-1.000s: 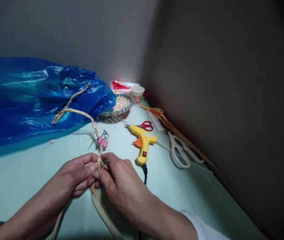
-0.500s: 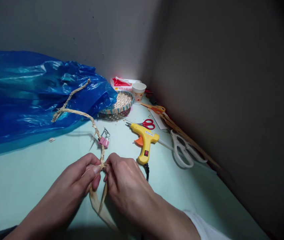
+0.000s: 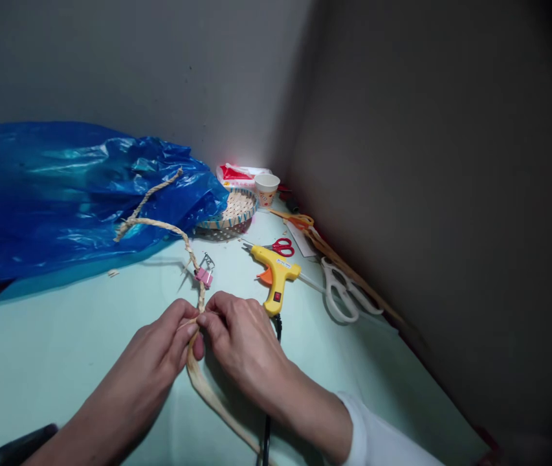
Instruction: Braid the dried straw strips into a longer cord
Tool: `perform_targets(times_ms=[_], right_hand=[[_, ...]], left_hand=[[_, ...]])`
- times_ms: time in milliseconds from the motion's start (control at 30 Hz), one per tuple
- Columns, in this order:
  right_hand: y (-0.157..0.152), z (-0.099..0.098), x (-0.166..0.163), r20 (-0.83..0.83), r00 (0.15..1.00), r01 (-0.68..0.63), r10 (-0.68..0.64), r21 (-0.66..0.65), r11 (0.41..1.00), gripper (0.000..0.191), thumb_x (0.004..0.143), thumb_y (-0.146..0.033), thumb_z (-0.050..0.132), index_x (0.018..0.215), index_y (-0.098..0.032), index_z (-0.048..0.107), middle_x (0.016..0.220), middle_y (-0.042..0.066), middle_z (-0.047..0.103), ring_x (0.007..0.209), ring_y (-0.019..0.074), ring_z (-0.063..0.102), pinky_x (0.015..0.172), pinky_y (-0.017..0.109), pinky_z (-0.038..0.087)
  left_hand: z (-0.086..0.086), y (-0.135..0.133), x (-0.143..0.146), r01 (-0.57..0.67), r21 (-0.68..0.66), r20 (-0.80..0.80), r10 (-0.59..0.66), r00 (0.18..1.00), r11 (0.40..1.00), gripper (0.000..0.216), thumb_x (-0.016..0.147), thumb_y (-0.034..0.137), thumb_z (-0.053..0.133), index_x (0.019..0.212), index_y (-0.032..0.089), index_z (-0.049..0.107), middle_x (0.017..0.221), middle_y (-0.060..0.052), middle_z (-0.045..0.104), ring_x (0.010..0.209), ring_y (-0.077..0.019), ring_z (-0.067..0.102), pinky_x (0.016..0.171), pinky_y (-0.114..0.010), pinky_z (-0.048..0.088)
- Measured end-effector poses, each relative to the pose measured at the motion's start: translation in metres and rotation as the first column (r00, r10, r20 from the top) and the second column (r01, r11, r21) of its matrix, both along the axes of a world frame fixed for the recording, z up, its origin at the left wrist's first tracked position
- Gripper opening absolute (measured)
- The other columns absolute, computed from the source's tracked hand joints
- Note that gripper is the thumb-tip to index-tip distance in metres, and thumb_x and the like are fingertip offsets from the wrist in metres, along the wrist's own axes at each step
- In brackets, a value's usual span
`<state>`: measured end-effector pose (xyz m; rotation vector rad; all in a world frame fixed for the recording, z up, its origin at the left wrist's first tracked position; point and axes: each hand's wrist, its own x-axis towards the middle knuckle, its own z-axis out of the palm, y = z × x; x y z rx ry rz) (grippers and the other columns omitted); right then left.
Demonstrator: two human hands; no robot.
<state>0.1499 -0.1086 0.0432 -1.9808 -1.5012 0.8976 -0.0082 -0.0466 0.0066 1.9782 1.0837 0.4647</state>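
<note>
Over the table (image 3: 62,362), I pinch the cord (image 3: 202,299) with left hand (image 3: 166,343) and right hand (image 3: 241,330); its long axis points toward the far edge, then bends left past the pink clip (image 3: 204,277) onto the blue bag (image 3: 62,213).

A: How are the left arm (image 3: 103,409) and right arm (image 3: 299,396) placed?
B: Both are stretched forward from the lower edge of the view and slanted inward toward each other.
A: And the left grip (image 3: 162,342)?
B: It is pinched, the thumb laid close to the curled index finger.
A: The right grip (image 3: 241,330)?
B: Its back is turned upward, its knuckles bent, thumb and index finger pinched. Both sets of fingertips are set just beside each other.
</note>
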Motion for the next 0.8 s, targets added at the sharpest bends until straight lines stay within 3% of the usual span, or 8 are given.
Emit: perform_targets(times_ms=[133, 233, 333, 433, 500, 600, 700, 800], right_hand=[[0.001, 0.000, -0.005, 0.037, 0.999, 0.022, -0.024, 0.045, 0.999, 0.020, 0.102, -0.019, 0.056, 0.089, -0.019, 0.071, 0.077, 0.003, 0.072, 0.067, 0.0165, 0.055, 0.065, 0.029, 0.030], [0.001, 0.000, -0.006, 0.061, 0.997, 0.041, -0.047, 0.099, 0.994, 0.016, 0.099, -0.018, 0.058, 0.091, -0.019, 0.072, 0.075, 0.002, 0.069, 0.065, 0.0168, 0.051, 0.063, 0.029, 0.029], [0.000, -0.002, -0.005, -0.041, 0.997, 0.074, -0.069, 0.137, 0.988, 0.018, 0.096, -0.014, 0.058, 0.083, -0.020, 0.068, 0.071, 0.001, 0.068, 0.064, 0.0161, 0.054, 0.064, 0.027, 0.034], [0.000, -0.009, -0.002, -0.249, 0.965, 0.121, -0.078, 0.162, 0.979, 0.021, 0.094, -0.010, 0.058, 0.077, -0.020, 0.064, 0.070, 0.000, 0.070, 0.065, 0.0150, 0.061, 0.067, 0.024, 0.041], [0.002, -0.016, -0.001, -0.374, 0.925, 0.142, -0.076, 0.152, 0.978, 0.021, 0.093, -0.010, 0.058, 0.075, -0.020, 0.062, 0.068, -0.002, 0.069, 0.065, 0.0141, 0.063, 0.069, 0.023, 0.044], [0.005, -0.024, 0.001, -0.485, 0.870, 0.165, -0.093, 0.108, 0.980, 0.018, 0.090, -0.010, 0.061, 0.075, -0.020, 0.062, 0.060, -0.005, 0.061, 0.059, 0.0131, 0.058, 0.065, 0.023, 0.043], [0.008, -0.026, 0.000, -0.559, 0.820, 0.196, -0.123, 0.071, 0.978, 0.018, 0.088, -0.010, 0.063, 0.073, -0.020, 0.061, 0.055, -0.007, 0.053, 0.056, 0.0127, 0.052, 0.060, 0.023, 0.039], [0.009, -0.022, -0.001, -0.606, 0.779, 0.239, -0.158, 0.054, 0.970, 0.020, 0.086, -0.008, 0.064, 0.070, -0.019, 0.059, 0.056, -0.007, 0.052, 0.059, 0.0125, 0.051, 0.061, 0.022, 0.040]], left_hand=[[0.020, 0.004, 0.001, 0.023, 0.084, -0.164, -0.009, 0.986, 0.996, 0.037, 0.092, 0.058, 0.042, 0.080, 0.028, 0.063, 0.076, -0.005, 0.077, 0.075, -0.0285, 0.071, 0.072, -0.036, 0.050], [0.034, 0.006, 0.002, -0.003, 0.163, -0.228, 0.041, 0.973, 0.987, 0.041, 0.087, 0.060, 0.045, 0.069, 0.028, 0.062, 0.069, -0.006, 0.073, 0.068, -0.0288, 0.066, 0.070, -0.037, 0.044], [0.034, 0.003, 0.004, -0.033, 0.067, -0.156, 0.043, 0.987, 0.997, 0.042, 0.085, 0.060, 0.049, 0.060, 0.027, 0.056, 0.060, -0.003, 0.064, 0.062, -0.0244, 0.059, 0.063, -0.033, 0.039], [0.024, -0.005, 0.005, -0.080, -0.129, -0.074, 0.071, 0.995, 0.988, 0.044, 0.087, 0.060, 0.049, 0.058, 0.028, 0.053, 0.047, 0.002, 0.051, 0.048, -0.0193, 0.049, 0.055, -0.030, 0.036], [0.018, -0.011, 0.006, -0.097, -0.162, -0.094, 0.083, 0.992, 0.982, 0.044, 0.090, 0.059, 0.046, 0.060, 0.028, 0.056, 0.041, 0.003, 0.051, 0.042, -0.0194, 0.050, 0.053, -0.030, 0.037], [0.013, -0.019, 0.006, -0.027, 0.106, -0.199, 0.048, 0.979, 0.994, 0.040, 0.092, 0.049, 0.042, 0.068, 0.027, 0.065, 0.058, -0.007, 0.073, 0.054, -0.0276, 0.069, 0.061, -0.036, 0.045], [0.009, -0.025, 0.007, 0.109, 0.360, -0.362, 0.031, 0.932, 0.926, 0.044, 0.095, 0.034, 0.037, 0.092, 0.022, 0.079, 0.092, -0.017, 0.086, 0.076, -0.0379, 0.080, 0.067, -0.043, 0.050], [0.005, -0.033, 0.006, 0.203, 0.481, -0.432, 0.029, 0.901, 0.853, 0.051, 0.098, 0.024, 0.033, 0.108, 0.019, 0.082, 0.103, -0.019, 0.087, 0.082, -0.0377, 0.082, 0.066, -0.043, 0.052]])
